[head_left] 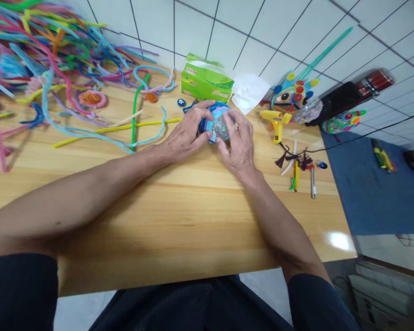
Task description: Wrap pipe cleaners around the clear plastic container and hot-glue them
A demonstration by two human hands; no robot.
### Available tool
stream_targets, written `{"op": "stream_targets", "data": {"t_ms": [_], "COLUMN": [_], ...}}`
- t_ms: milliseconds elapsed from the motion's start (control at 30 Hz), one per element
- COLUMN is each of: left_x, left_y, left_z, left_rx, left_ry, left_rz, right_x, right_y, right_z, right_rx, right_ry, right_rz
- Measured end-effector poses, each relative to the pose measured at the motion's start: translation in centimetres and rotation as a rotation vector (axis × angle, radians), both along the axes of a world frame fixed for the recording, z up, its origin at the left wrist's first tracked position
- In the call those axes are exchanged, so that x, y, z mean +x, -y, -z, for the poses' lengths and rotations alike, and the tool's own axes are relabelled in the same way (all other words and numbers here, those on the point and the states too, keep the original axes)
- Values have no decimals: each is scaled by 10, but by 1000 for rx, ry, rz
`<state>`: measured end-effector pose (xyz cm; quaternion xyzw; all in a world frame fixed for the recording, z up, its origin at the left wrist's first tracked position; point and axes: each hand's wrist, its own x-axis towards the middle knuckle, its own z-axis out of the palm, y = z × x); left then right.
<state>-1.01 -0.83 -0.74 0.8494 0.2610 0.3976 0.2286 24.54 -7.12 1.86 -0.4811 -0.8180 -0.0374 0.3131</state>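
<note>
Between my two hands, over the far middle of the table, is a round craft piece (pixel 220 125) with a clear, shiny centre and blue and lilac fuzzy bands around it. My left hand (pixel 190 131) grips its left side, thumb on the near edge. On its right side, the fingers of my right hand (pixel 239 142) are closed around the rim. A strip of light blue shows near the left thumb. The underside of the piece is hidden.
Pipe cleaners (pixel 72 69) pile up at the left. Behind my hands stand a green tissue pack (pixel 207 79) and crumpled white paper (pixel 250 91). A yellow glue gun (pixel 276 123), a cutter knife (pixel 313 184), decorated crafts (pixel 293 96) and a red-black flask (pixel 355 94) are at the right.
</note>
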Motion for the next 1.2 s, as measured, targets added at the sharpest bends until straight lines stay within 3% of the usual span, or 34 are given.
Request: {"op": "stream_targets", "data": {"t_ms": [300, 700, 867, 1200], "left_x": [-3, -3, -3, -2], "left_y": [6, 9, 9, 11], "left_z": [-10, -12, -11, -15], "left_rx": [30, 66, 93, 90], "left_ry": [-18, -42, 17, -27], "left_rz": [-7, -23, -15, -26], "right_x": [3, 7, 5, 0], "right_y": [-2, -4, -3, 0], "right_z": [5, 6, 0, -1], "right_rx": [27, 88, 8, -1], "right_ry": [5, 59, 73, 31], "right_rz": [-32, -48, -44, -35]}}
